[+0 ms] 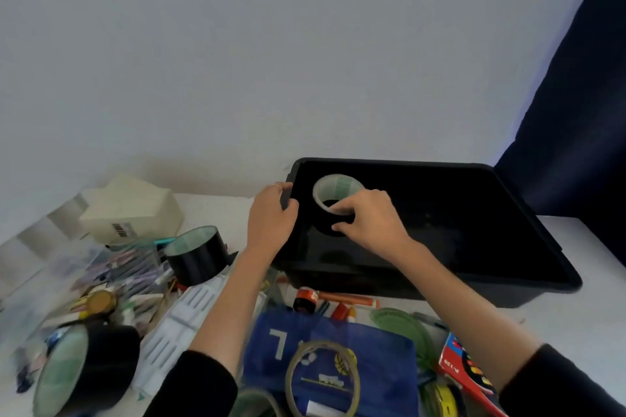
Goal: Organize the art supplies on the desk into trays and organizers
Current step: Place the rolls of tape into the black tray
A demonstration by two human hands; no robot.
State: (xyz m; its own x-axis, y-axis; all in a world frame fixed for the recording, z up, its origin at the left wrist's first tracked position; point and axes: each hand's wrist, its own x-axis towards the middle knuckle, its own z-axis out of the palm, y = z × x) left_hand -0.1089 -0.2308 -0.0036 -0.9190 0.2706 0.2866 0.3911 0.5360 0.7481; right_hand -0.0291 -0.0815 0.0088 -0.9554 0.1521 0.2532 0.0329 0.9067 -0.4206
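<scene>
Our right hand (371, 222) curled its fingers (350, 205) round a black tape roll (333, 189) with a pale cardboard core. It held the roll upright inside the glossy black plastic tray (389, 163), toward the ten o'clock corner. Our left hand (271, 217) gripped the tray's rounded rim at nine o'clock, fingers wrapped over the edge. At the tray's eight o'clock, two more broad black rolls (196, 256) lay among pens on the white tabletop (576, 230).
</scene>
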